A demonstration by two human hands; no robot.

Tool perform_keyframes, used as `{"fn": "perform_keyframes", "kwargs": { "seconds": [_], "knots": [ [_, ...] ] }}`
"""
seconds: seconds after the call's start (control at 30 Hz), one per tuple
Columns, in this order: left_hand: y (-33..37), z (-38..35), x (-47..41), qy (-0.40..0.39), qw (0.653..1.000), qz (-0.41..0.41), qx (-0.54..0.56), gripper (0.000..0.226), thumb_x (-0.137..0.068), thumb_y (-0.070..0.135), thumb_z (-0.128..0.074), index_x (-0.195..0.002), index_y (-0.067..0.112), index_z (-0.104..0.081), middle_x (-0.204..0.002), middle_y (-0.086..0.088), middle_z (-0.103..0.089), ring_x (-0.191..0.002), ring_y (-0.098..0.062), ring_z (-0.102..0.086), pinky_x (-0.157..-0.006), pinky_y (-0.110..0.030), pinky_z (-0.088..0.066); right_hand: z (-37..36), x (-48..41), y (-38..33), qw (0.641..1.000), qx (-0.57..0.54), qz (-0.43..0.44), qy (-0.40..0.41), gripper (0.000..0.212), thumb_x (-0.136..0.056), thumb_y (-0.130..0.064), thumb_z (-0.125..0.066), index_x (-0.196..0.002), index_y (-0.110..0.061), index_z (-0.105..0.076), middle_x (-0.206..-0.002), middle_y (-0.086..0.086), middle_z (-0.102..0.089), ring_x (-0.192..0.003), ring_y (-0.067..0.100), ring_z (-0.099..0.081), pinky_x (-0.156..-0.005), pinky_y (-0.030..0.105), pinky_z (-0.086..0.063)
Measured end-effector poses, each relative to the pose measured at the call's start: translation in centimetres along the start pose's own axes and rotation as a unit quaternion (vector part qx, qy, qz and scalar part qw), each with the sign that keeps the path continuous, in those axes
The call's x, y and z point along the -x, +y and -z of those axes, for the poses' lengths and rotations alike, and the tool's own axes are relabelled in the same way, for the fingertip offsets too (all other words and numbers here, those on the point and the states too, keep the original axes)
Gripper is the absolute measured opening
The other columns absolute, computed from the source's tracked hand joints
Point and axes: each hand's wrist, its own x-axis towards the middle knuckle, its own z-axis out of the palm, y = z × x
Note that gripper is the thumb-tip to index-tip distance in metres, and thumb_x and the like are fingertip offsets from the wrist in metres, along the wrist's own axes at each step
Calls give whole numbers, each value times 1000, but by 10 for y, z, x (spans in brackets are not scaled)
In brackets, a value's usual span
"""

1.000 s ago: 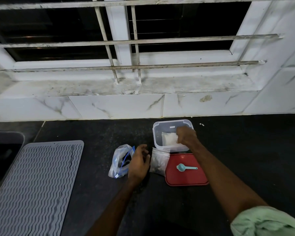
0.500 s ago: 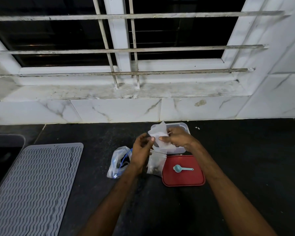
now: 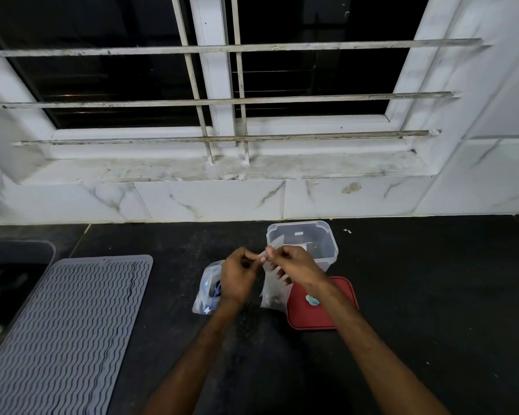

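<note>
Counter point(image 3: 432, 295), black, lower half of frame.
Drying mat point(image 3: 72, 324), grey, lower left.
Red lid point(image 3: 339, 310), right of centre, bearing a teal scoop point(image 3: 312, 300).
Clear tub point(image 3: 327, 253), just above the lid.
Left hand point(image 3: 237, 277) and right hand point(image 3: 294, 265), centre: we logged both pinching the top edge of the small packet point(image 3: 274, 244), held up before the tub.
Step, as we judged: opening the packet. The next move called for parting its edges gently.
A second earlier it lay in the tub under the right hand alone.
</note>
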Motion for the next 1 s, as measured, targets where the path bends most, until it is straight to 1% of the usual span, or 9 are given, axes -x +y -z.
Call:
{"fn": "perform_keyframes", "kwargs": {
  "seconds": [0.07,0.2,0.33,0.43,0.5,0.57,0.7,0.83,1.0],
  "knots": [
    [-3,0,3,-5,998,-35,-52,20,-79,38,-70,-75,21,-60,-73,5,-67,-71,-12,-64,-66,-40,-53,-6,-1,-1,1000,2,4,16,44,-90,-49,-60,-91,-7,-70,-84,3,-75,-65,11,-61,-52,22,-49],
    [-4,-1,14,-18,992,-84,-92,15,-82,24,-73,-77,27,-59,-79,8,-66,-75,-8,-64,-67,-40,-55,-9,-5,3,997,30,19,68,27,-91,-32,-64,-89,-6,-69,-76,7,-74,-62,14,-63,-54,24,-50],
    [-10,0,20,-76,996,-28,-24,20,-76,31,-79,-83,27,-61,-85,4,-70,-77,-11,-67,-70,-36,-57,-8,-5,14,987,120,60,86,29,-88,-36,-67,-75,-10,-70,-65,2,-70,-58,16,-65,-57,31,-53],
    [-6,-2,26,-59,998,-2,20,15,-89,29,-67,-88,15,-62,-80,3,-67,-71,-1,-61,-64,-19,-50,-5,-7,23,960,238,69,129,34,-81,-46,-71,-68,-15,-69,-63,-2,-68,-61,13,-64,-59,35,-52],
    [-4,-1,27,-44,998,13,39,22,-95,32,-58,-88,11,-62,-77,0,-65,-68,-2,-59,-62,-19,-49,-7,-3,24,949,274,78,134,35,-80,-50,-71,-69,-17,-67,-64,-5,-67,-61,10,-62,-57,32,-49],
    [-3,0,24,-66,997,27,34,25,-93,34,-60,-90,9,-64,-80,-4,-69,-70,-8,-62,-64,-23,-51,-12,2,22,939,310,98,115,30,-84,-47,-68,-75,-18,-66,-70,-5,-67,-65,13,-61,-56,29,-44],
    [0,-4,19,-96,994,49,16,27,-89,27,-68,-90,0,-66,-77,-3,-70,-59,-1,-61,-54,-14,-49,-15,6,24,902,397,146,85,17,-90,-36,-62,-89,-19,-65,-90,-1,-70,-81,17,-63,-63,24,-38],
    [-7,-2,20,-114,990,66,51,19,-90,16,-66,-85,-2,-68,-72,-9,-70,-58,-9,-63,-52,-20,-49,-10,10,31,934,326,136,51,19,-82,-38,-72,-76,-22,-64,-78,-6,-69,-71,9,-60,-57,18,-35],
    [-6,1,28,-121,980,113,111,17,-92,17,-63,-85,2,-64,-65,-8,-65,-52,-12,-58,-43,-22,-45,-10,9,40,974,192,118,22,22,-77,-34,-79,-71,-16,-66,-70,-3,-68,-63,7,-62,-61,26,-47]
  ]
}}
